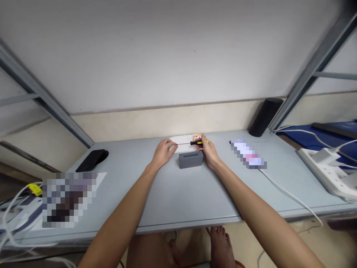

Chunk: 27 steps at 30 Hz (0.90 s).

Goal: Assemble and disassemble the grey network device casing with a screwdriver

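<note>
A screwdriver (pixel 196 142) with a black and yellow handle lies level between my hands, its thin shaft pointing left. My right hand (pixel 209 150) is closed round the handle. At the other end, the fingertips of my left hand (pixel 164 152) pinch the tip of the shaft. Just in front of the screwdriver, a grey box with slotted vents (pixel 191 160) stands on the desk, close to my right hand. Behind the shaft lies a white sheet (pixel 181 139), with a small orange and white patterned item (pixel 197 137) at its right, partly covered by my fingers.
On the grey desk (pixel 189 201), a black case-like object (pixel 90 160) lies left and a blurred phone (pixel 248 153) with a white cable lies right. A black cylinder (pixel 265 117) stands back right. A white power strip (pixel 329 171) sits far right; cables (pixel 11 230) crowd the left edge.
</note>
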{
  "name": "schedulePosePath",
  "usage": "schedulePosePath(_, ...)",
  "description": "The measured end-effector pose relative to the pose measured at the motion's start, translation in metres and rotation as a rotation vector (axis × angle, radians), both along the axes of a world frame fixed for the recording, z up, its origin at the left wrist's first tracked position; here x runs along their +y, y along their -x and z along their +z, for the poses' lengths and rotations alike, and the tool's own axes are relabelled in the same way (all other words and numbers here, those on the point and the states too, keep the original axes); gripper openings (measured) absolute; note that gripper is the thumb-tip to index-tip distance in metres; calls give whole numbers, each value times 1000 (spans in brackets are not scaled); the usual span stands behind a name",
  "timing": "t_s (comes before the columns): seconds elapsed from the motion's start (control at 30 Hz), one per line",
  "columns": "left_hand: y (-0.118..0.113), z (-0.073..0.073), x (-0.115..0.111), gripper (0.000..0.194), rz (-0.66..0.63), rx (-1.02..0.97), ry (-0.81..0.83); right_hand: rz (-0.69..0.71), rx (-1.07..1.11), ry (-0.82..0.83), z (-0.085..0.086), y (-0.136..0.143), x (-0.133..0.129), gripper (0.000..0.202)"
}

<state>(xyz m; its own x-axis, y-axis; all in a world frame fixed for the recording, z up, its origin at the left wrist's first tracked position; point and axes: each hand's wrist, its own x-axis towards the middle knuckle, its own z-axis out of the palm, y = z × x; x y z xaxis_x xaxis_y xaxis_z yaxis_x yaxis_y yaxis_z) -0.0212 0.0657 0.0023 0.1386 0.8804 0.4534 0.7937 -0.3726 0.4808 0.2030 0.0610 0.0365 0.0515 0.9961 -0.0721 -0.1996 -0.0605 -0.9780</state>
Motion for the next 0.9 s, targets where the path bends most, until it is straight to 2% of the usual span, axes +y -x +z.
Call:
schedulePosePath(0.23, 2, -2, 2, 21, 57, 4, 27, -97, 77, -28, 4, 0, 0, 46)
schedulePosePath(0.53, 1, -3, 3, 20, 76, 24, 75, -209, 133, 13, 10, -3, 3, 43)
schedulePosePath(0.9, -2, -1, 4, 21, 103, -81, 78, -234, 241, -13, 12, -16, 10, 41)
